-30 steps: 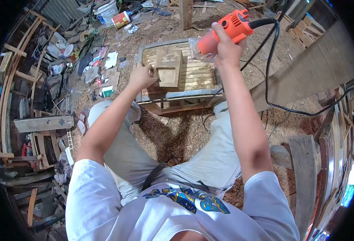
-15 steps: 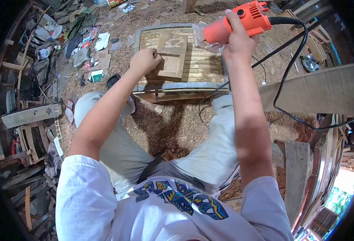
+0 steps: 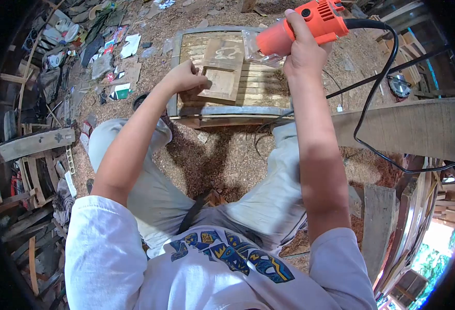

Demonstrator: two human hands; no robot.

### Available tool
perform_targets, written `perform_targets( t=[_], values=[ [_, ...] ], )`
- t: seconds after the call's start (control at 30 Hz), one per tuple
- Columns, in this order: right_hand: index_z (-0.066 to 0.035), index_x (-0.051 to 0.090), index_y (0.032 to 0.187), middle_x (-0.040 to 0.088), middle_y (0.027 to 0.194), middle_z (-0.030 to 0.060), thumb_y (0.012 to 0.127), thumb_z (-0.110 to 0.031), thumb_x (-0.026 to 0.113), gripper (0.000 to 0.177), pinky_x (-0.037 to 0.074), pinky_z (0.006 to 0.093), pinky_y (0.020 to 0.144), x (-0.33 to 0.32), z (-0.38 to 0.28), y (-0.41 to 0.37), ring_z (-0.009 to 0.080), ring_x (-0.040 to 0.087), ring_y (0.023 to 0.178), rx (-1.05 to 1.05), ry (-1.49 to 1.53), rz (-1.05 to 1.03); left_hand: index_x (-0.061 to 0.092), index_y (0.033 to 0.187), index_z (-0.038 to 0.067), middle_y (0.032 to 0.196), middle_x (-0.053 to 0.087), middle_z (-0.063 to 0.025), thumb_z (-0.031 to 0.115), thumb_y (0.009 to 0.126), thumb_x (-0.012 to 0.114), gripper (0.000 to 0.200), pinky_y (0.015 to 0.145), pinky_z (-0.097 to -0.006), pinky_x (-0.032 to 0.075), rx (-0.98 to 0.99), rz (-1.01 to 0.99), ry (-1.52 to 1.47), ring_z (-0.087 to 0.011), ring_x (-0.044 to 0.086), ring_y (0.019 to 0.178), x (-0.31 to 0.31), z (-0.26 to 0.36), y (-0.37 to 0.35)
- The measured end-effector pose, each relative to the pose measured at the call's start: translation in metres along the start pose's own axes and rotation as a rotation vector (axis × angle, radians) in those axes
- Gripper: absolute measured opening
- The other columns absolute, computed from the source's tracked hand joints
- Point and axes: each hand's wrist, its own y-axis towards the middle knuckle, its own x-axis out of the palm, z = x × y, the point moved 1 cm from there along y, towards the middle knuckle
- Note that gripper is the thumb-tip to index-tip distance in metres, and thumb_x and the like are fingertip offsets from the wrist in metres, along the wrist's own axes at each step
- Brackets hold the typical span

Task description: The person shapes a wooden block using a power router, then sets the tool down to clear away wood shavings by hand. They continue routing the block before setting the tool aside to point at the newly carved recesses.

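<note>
My right hand (image 3: pixel 307 57) is wrapped round an orange power tool (image 3: pixel 323 20) with a clear guard at its lower left end, held above the right side of a slatted bench (image 3: pixel 263 85). A black cord runs from the tool's back end. On the bench lies a wooden board (image 3: pixel 222 85) with a recess cut in its lower half and a pale marking on its upper half. My left hand (image 3: pixel 186 80) is at the board's left edge, its fingers curled; whether they hold anything is hidden.
A wide plank (image 3: pixel 403 126) reaches in from the right, with the black cord (image 3: pixel 361 119) hanging across it. Wood shavings cover the floor (image 3: pixel 206 170). Scraps and cloths lie at the left, beside stacked wood (image 3: pixel 36 144). A circular saw (image 3: pixel 399 86) rests at the upper right.
My left hand has shifted slightly left and down along the board, uncovering more of the recess. The orange tool has moved a little to the left.
</note>
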Motion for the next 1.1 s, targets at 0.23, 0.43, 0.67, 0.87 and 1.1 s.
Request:
perform_targets(
  t=[0.23,0.43,0.67,0.87,1.1],
  values=[
    [-0.009,0.055,0.122,0.067,0.108,0.0041,0.075,-0.001,0.089,0.059,0.059,0.041,0.085,0.01,0.008,-0.007,0.0191,0.069,0.094,0.044,-0.038,-0.027,0.075,0.104,0.006,0.098,0.078,-0.0199,0.049,0.088,0.068,0.046,0.084,-0.049,0.06,0.053,0.307,0.243,-0.0405,0.075,0.092,0.023,0.005,0.008],
    [-0.008,0.065,0.112,0.071,0.103,0.004,0.082,0.001,0.086,0.037,0.061,0.0365,0.082,0.015,0.015,-0.008,0.0178,0.071,0.089,0.022,-0.052,0.011,0.065,0.117,0.0,0.12,0.067,-0.0249,0.045,0.089,0.074,0.054,0.095,-0.0512,0.055,0.106,0.672,0.299,-0.0422,0.065,0.118,0.036,0.037,-0.017],
    [-0.008,0.065,0.115,0.071,0.104,0.0038,0.084,-0.001,0.086,0.038,0.061,0.0365,0.08,0.006,0.014,-0.006,0.0175,0.072,0.091,0.058,-0.137,-0.019,0.072,0.117,0.001,0.114,0.06,-0.0175,0.032,0.085,0.082,0.046,0.098,-0.0474,0.05,0.604,0.292,0.3,-0.0363,0.06,0.111,0.072,0.03,-0.058],
    [-0.008,0.064,0.117,0.071,0.105,0.004,0.086,-0.002,0.084,0.037,0.062,0.0382,0.082,0.005,0.01,-0.006,0.018,0.072,0.094,0.102,-0.169,-0.038,0.076,0.104,0.008,0.102,0.06,-0.0135,0.019,0.083,0.083,0.025,0.093,-0.0448,0.049,0.736,0.393,0.022,-0.034,0.058,0.104,0.075,0.005,-0.043],
    [-0.007,0.065,0.117,0.071,0.106,0.0043,0.087,-0.003,0.084,0.037,0.062,0.0379,0.084,0.006,0.018,-0.006,0.0184,0.073,0.095,0.168,-0.171,-0.059,0.07,0.12,0.012,0.108,0.057,-0.0127,0.022,0.081,0.087,0.044,0.096,-0.0444,0.048,0.655,0.413,0.048,-0.0342,0.056,0.106,0.078,0.007,-0.04]
  ],
)
